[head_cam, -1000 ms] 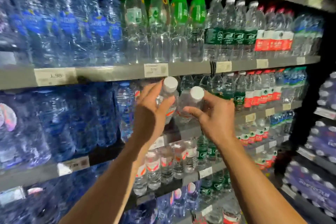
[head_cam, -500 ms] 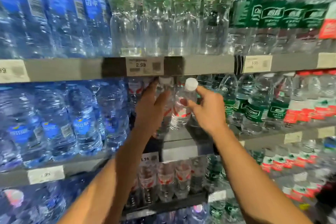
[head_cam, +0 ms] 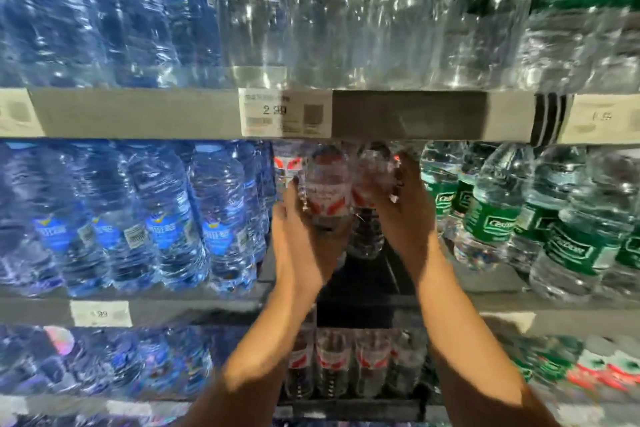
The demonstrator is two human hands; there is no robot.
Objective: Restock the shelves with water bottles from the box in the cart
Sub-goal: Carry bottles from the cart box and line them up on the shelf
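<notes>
Both bottles have gone deeper under the shelf edge (head_cam: 408,116) at frame centre: left hand (head_cam: 304,239) fingers gripping the left bottle (head_cam: 327,191), right hand (head_cam: 408,215) the right bottle (head_cam: 375,166); placement nearly done.

A price tag (head_cam: 284,111) reading 2.99 sits on the grey rail (head_cam: 138,113), with another tag (head_cam: 604,118) far right and a blurred one (head_cam: 101,314) on the rail below at left. Black stripes (head_cam: 550,120) mark the upper rail just left of the right tag.
</notes>
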